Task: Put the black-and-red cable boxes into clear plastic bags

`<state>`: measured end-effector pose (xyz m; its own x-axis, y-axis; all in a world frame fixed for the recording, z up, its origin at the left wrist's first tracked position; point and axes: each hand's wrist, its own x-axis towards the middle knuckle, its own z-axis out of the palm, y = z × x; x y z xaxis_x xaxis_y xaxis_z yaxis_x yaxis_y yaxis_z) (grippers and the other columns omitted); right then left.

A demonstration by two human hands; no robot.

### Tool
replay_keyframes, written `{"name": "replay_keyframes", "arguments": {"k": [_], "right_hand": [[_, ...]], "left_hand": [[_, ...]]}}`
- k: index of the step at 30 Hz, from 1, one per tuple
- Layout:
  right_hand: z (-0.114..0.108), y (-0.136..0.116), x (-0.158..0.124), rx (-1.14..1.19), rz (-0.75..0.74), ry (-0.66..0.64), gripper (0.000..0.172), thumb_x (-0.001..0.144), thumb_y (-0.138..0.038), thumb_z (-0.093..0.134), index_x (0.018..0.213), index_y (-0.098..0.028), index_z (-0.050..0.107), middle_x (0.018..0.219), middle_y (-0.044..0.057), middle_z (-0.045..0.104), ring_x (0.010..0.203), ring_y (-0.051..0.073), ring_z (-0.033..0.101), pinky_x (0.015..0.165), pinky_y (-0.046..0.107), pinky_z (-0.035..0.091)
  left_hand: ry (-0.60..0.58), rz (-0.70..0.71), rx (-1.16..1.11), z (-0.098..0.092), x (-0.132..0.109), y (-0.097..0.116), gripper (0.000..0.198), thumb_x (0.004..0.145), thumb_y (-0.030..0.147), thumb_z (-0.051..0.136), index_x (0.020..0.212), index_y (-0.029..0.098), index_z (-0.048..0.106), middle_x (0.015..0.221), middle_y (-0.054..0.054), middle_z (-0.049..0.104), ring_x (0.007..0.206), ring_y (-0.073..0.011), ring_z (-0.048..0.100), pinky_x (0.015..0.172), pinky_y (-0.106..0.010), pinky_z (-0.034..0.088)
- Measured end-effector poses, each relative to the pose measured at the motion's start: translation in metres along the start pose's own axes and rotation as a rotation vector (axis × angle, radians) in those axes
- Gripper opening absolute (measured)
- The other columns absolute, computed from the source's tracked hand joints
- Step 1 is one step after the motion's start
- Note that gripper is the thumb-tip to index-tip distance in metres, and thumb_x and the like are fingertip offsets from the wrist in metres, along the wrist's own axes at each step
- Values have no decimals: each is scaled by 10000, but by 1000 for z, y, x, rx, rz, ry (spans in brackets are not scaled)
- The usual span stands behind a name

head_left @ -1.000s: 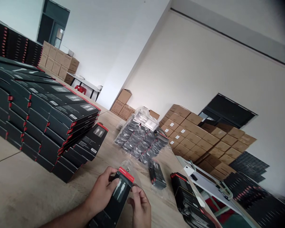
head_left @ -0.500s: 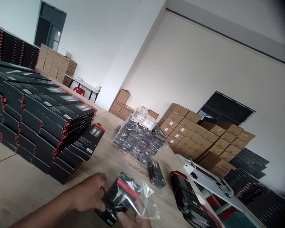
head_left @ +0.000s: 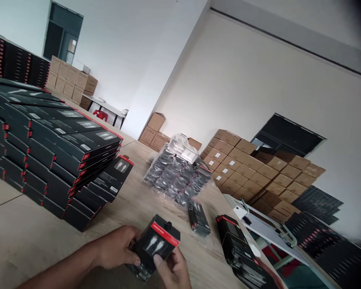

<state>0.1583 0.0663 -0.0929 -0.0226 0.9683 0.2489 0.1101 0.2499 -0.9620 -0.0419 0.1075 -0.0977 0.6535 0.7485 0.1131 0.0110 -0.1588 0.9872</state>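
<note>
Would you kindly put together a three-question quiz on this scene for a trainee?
1. True or false: the left hand and the right hand both touch the black package.
2. Multiple choice: what colour is the band across the package's front?
A) yellow
B) red
C) blue
3. Fill in the gap: seen from the person, the large stack of black boxes stands to the ____ of the black package.

Key: 1. True; 2. B; 3. left.
</note>
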Motion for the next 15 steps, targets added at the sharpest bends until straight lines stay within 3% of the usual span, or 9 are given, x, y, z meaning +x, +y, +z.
{"name": "replay_keyframes", "arguments": {"k": [3, 6, 8, 10, 13, 15], "right_hand": [[-5, -11, 6, 119, 72, 142, 394, 717, -457, 758, 1009, -206, 677, 958, 52, 747, 907, 237, 671, 869, 352, 502], [-14, -15, 11, 341, 194, 285, 386, 681, -476, 781, 929, -200, 672, 820, 15, 738, 774, 213, 681, 745, 325, 539], [-19, -15, 12, 429, 241, 375, 376, 650, -467, 806, 869, -194, 669, 776, 1, 728, 731, 200, 676, 696, 308, 544], [-23, -14, 13, 462, 252, 435, 381, 617, -450, 831, 838, -187, 668, 777, -4, 728, 723, 186, 671, 670, 284, 542], [-21, -13, 12, 467, 246, 421, 393, 612, -441, 837, 850, -176, 670, 798, 6, 731, 730, 182, 668, 662, 277, 541], [-18, -13, 12, 456, 241, 375, 387, 637, -439, 822, 867, -169, 667, 809, 15, 729, 738, 187, 668, 659, 282, 541]], "left_hand": [[49, 19, -77, 12, 2, -4, 333, 670, 214, 676, 998, 174, 627, 886, 4, 674, 833, -183, 594, 728, -259, 458], [16, -144, -91, 19, 3, -3, 470, 545, 234, 778, 983, 177, 615, 730, 34, 629, 583, -138, 541, 515, -227, 422], [-36, -212, -59, 19, 3, 0, 434, 539, 264, 787, 935, 170, 636, 618, 62, 569, 479, -110, 472, 445, -210, 363], [-6, -165, -36, 17, 2, 3, 427, 547, 283, 801, 931, 161, 657, 625, 59, 565, 532, -110, 490, 481, -199, 366], [62, -32, -130, 21, 2, 8, 616, 500, 249, 848, 1073, 178, 634, 856, 18, 642, 753, -138, 560, 615, -191, 425], [33, -7, -198, 29, 4, 9, 544, 527, 217, 818, 1038, 172, 640, 875, 6, 655, 721, -132, 567, 599, -191, 436]]}}
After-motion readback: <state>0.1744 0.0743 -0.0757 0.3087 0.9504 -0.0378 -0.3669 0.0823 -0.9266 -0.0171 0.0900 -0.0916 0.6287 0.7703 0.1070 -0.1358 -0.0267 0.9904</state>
